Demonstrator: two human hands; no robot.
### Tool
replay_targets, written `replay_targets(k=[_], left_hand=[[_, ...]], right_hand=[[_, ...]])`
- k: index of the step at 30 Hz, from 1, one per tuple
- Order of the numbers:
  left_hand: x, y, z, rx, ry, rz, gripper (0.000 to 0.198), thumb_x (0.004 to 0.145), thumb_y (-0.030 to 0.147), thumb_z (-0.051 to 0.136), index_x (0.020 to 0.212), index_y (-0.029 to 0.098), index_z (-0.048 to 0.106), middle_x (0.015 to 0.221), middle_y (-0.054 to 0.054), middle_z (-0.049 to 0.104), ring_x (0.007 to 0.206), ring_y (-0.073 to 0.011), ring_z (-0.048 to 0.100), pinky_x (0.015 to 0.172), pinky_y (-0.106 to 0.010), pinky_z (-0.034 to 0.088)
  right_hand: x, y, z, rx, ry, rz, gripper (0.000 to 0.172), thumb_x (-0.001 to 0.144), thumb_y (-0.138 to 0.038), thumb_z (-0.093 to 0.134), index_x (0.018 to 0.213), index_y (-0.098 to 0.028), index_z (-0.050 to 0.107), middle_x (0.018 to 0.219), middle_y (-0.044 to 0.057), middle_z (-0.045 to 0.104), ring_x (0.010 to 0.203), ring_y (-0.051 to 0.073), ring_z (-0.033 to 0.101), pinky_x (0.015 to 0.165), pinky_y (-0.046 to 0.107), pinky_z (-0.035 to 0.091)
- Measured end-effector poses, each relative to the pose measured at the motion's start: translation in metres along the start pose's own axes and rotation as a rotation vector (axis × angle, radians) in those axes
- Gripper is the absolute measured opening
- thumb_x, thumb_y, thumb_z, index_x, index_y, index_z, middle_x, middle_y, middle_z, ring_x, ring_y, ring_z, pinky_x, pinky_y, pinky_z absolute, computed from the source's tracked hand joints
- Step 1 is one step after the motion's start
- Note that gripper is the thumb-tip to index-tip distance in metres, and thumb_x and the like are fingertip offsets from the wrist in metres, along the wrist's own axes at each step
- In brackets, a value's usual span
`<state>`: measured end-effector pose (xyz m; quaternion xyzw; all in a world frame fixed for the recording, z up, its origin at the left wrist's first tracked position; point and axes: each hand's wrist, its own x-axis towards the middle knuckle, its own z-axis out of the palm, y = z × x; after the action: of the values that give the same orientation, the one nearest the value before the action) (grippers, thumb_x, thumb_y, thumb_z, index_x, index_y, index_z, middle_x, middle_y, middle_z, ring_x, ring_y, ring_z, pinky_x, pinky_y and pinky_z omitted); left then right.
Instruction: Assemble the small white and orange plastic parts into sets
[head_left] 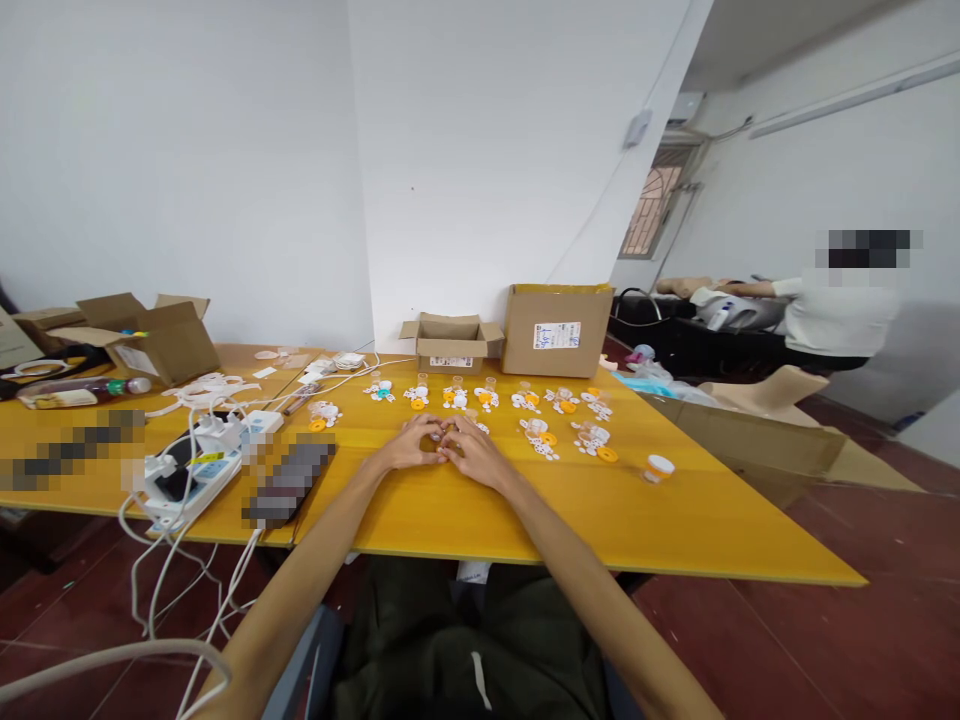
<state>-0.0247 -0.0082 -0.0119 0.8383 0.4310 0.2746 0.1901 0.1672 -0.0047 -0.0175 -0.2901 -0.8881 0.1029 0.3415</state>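
My left hand [412, 444] and my right hand [474, 452] meet over the middle of the yellow table [480, 530], with fingers curled and tips close together. Something small and pale shows between them, mostly hidden, and I cannot make out what it is. Just behind the hands are small piles of white dotted discs [454, 398], with clear little jars and orange lids. To the right lie more discs [543, 447] with an orange lid [607, 454]. A jar with a white lid [660, 464] stands farther right, apart from the piles.
An open carton [450, 345] and a taller cardboard box [556, 332] stand at the back. A white power strip [217, 470] with tangled cables and a dark phone-like device [300, 480] lie at the left. Another person [840, 310] is at the far right.
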Motion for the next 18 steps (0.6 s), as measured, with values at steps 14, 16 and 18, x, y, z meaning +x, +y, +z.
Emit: replay_targets(k=[14,16,18], left_hand=[[0.0015,0.0018,-0.0007,-0.055,0.007,-0.016,0.022,0.073,0.040,0.077,0.085,0.023,0.072,0.121,-0.006,0.057,0.121,-0.0274,0.050,0.113,-0.046,0.031],[0.0016,0.0027,-0.0012,-0.060,0.003,-0.020,0.021,0.073,0.039,0.077,0.085,0.023,0.072,0.122,-0.006,0.057,0.121,-0.0276,0.050,0.113,-0.046,0.031],[0.0018,0.0031,-0.0015,-0.063,-0.001,-0.026,0.020,0.072,0.037,0.078,0.084,0.023,0.072,0.122,-0.006,0.057,0.121,-0.0279,0.049,0.113,-0.047,0.031]], right_hand=[[0.0064,0.0064,0.0087,0.030,-0.004,-0.002,0.011,0.079,-0.012,0.066,0.075,-0.022,0.067,0.110,0.006,0.060,0.104,0.021,0.057,0.090,0.038,0.047],[0.0065,0.0057,0.0084,0.038,0.000,-0.004,0.012,0.079,-0.011,0.066,0.074,-0.022,0.067,0.110,0.006,0.060,0.104,0.021,0.057,0.090,0.038,0.047],[0.0063,0.0045,0.0079,0.052,0.006,-0.005,0.013,0.078,-0.010,0.066,0.073,-0.022,0.066,0.109,0.006,0.061,0.104,0.021,0.057,0.090,0.038,0.047]])
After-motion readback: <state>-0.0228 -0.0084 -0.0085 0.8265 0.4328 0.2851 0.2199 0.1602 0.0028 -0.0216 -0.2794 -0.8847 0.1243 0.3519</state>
